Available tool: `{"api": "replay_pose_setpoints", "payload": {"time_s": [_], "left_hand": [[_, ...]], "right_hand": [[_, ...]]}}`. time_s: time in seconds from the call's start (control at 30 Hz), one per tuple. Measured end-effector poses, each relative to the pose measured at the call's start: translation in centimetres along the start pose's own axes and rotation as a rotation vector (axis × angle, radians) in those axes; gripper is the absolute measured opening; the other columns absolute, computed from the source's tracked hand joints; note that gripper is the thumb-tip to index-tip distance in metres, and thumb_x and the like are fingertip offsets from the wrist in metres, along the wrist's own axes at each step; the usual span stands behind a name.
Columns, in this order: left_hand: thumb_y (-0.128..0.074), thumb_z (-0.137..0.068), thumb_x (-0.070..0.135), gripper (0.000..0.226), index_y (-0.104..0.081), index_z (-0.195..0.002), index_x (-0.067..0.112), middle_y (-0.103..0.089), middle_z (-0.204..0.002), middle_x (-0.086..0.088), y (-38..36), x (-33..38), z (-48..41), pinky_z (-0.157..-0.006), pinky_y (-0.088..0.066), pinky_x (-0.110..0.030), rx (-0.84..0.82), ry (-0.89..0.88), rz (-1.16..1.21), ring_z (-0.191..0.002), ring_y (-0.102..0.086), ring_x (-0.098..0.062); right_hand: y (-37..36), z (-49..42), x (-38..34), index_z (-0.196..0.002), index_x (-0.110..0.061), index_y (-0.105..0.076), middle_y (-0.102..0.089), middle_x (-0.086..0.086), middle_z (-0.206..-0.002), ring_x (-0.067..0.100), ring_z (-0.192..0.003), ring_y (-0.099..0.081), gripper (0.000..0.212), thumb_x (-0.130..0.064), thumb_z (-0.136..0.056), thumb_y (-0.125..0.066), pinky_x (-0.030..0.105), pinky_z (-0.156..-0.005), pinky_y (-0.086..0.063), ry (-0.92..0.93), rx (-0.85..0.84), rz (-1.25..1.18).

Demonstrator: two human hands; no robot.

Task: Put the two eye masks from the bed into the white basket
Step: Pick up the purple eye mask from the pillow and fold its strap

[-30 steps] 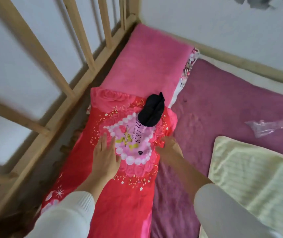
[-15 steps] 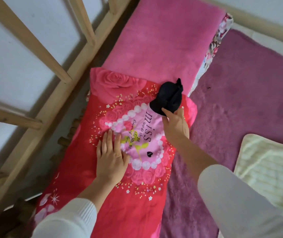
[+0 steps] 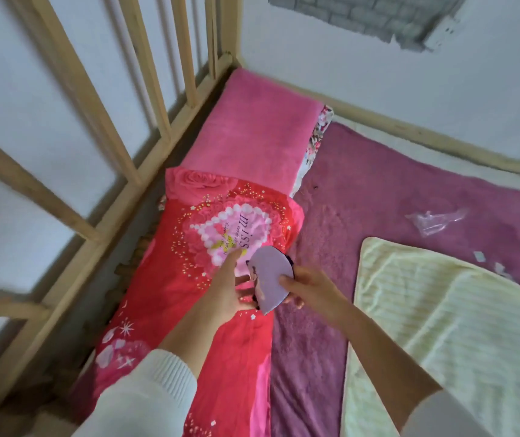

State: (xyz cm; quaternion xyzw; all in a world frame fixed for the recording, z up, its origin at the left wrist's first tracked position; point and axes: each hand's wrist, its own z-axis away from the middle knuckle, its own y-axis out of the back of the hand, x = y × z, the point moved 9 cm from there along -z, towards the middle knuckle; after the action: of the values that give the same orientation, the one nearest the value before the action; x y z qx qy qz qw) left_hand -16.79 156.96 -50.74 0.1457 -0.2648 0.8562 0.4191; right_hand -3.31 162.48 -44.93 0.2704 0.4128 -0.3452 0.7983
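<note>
Both arms reach forward from the bottom of the view, white knitted sleeves pushed back from the wrists, and meet above the red quilt printed with roses and a pearl-edged heart (image 3: 220, 279). The right hand (image 3: 310, 287) holds a lilac fabric eye mask with a dark edge (image 3: 269, 283) — thumb laid across its pale face, the other fingers curled behind it. The mask stands on edge, lifted off the quilt, its pale side turned toward the camera. The left hand (image 3: 231, 290) is half open beside it, palm turned inward, index finger stretched forward over the heart print; its other fingers lie against the mask's left edge, though whether they grip it cannot be told.

Past the quilt a folded bright pink fleece blanket (image 3: 255, 130) lies against the pale wooden slatted bed frame (image 3: 145, 152). To the right spreads a plum-coloured plush bed cover (image 3: 378, 200), with a pale yellow striped towel (image 3: 441, 326) over its near part and a crumpled scrap of clear plastic wrap (image 3: 435, 219) beyond it.
</note>
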Motion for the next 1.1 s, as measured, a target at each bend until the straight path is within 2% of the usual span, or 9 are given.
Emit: {"api": "replay_pose_setpoints", "payload": {"time_s": [0.2,0.37,0.53,0.67,0.73,0.83,0.93,1.03,1.1], "left_hand": [[-0.064,-0.072,0.055,0.042,-0.058,-0.092,0.018,-0.041,-0.069,-0.005,-3.8,-6.2,6.6,-0.064,-0.036,-0.033,-0.289,0.06,0.081,-0.059,-0.038,-0.022],[-0.072,-0.074,0.019,0.034,-0.063,-0.106,0.012,-0.061,-0.077,-0.006,-5.8,-7.9,11.3,-0.069,-0.05,-0.038,-0.274,-0.148,-0.08,-0.067,-0.058,-0.023],[-0.07,-0.075,0.0,0.042,-0.065,-0.115,0.013,-0.065,-0.08,-0.012,-7.5,-10.3,15.4,-0.061,-0.054,-0.035,-0.203,-0.324,-0.175,-0.07,-0.068,-0.023],[-0.07,-0.073,-0.004,0.032,-0.068,-0.104,0.004,-0.068,-0.07,-0.01,-8.5,-13.8,18.9,-0.055,-0.049,-0.027,-0.117,-0.431,-0.337,-0.063,-0.069,-0.02],[-0.072,-0.072,-0.004,0.025,-0.069,-0.097,-0.003,-0.07,-0.071,-0.012,-8.8,-15.4,20.5,-0.053,-0.049,-0.026,-0.058,-0.476,-0.44,-0.061,-0.068,-0.021],[-0.07,-0.077,-0.003,0.019,-0.066,-0.094,-0.011,-0.067,-0.08,-0.022,-9.4,-17.6,22.9,-0.064,-0.048,-0.033,0.007,-0.52,-0.577,-0.068,-0.069,-0.026],[-0.065,-0.081,0.0,0.007,-0.066,-0.086,-0.005,-0.063,-0.076,-0.015,-10.4,-19.2,24.8,-0.063,-0.043,-0.032,0.049,-0.577,-0.769,-0.067,-0.061,-0.022],[-0.061,-0.084,0.007,0.011,-0.066,-0.086,-0.002,-0.063,-0.073,-0.005,-12.0,-20.8,26.2,-0.064,-0.043,-0.03,0.085,-0.623,-0.988,-0.065,-0.057,-0.017],[-0.06,-0.084,0.01,0.011,-0.065,-0.08,0.0,-0.06,-0.069,-0.001,-13.7,-22.1,27.1,-0.063,-0.042,-0.029,0.052,-0.646,-1.081,-0.061,-0.054,-0.014]], "right_hand": [[-0.7,8.2,1.6,-0.109,-0.011,-0.063,-0.064,0.008,-0.088,0.019,-0.067,-0.055,0.02,-0.004,-0.092,-0.055,0.027,-0.056,-0.041,-0.065,-0.088,-0.415],[1.1,13.5,1.9,-0.125,-0.005,-0.054,-0.057,0.015,-0.094,0.022,-0.065,-0.052,0.038,0.002,-0.088,-0.056,0.028,-0.056,-0.042,0.015,-0.007,-0.397],[4.3,19.2,4.2,-0.109,0.0,-0.065,-0.066,0.017,-0.088,0.029,-0.075,-0.062,0.028,-0.006,-0.081,-0.068,0.038,-0.068,-0.052,0.073,0.121,-0.237],[7.6,23.8,6.8,-0.063,-0.013,-0.063,-0.052,-0.004,-0.059,0.014,-0.057,-0.044,0.023,-0.023,-0.072,-0.08,0.02,-0.052,-0.036,0.083,0.221,-0.024],[9.2,26.3,7.1,-0.06,-0.014,-0.07,-0.059,-0.009,-0.058,0.009,-0.059,-0.049,0.019,-0.026,-0.071,-0.08,0.017,-0.052,-0.038,0.133,0.211,0.024],[11.4,30.0,7.6,-0.062,-0.013,-0.074,-0.071,-0.004,-0.066,0.008,-0.07,-0.066,0.011,-0.016,-0.073,-0.073,0.015,-0.067,-0.051,0.209,0.114,-0.153],[13.7,33.4,8.5,-0.049,-0.013,-0.048,-0.042,0.002,-0.046,0.016,-0.048,-0.053,0.035,-0.009,-0.075,-0.071,0.031,-0.075,-0.051,0.193,0.074,-0.485],[14.0,36.4,8.8,-0.065,-0.012,-0.056,-0.042,-0.002,-0.045,0.014,-0.046,-0.047,0.023,-0.026,-0.071,-0.074,0.033,-0.077,-0.048,0.196,-0.031,-0.769],[14.0,37.7,8.2,-0.106,-0.013,-0.064,-0.072,0.002,-0.085,0.011,-0.087,-0.068,0.029,-0.027,-0.082,-0.062,0.038,-0.093,-0.044,0.27,-0.066,-0.936]]}}
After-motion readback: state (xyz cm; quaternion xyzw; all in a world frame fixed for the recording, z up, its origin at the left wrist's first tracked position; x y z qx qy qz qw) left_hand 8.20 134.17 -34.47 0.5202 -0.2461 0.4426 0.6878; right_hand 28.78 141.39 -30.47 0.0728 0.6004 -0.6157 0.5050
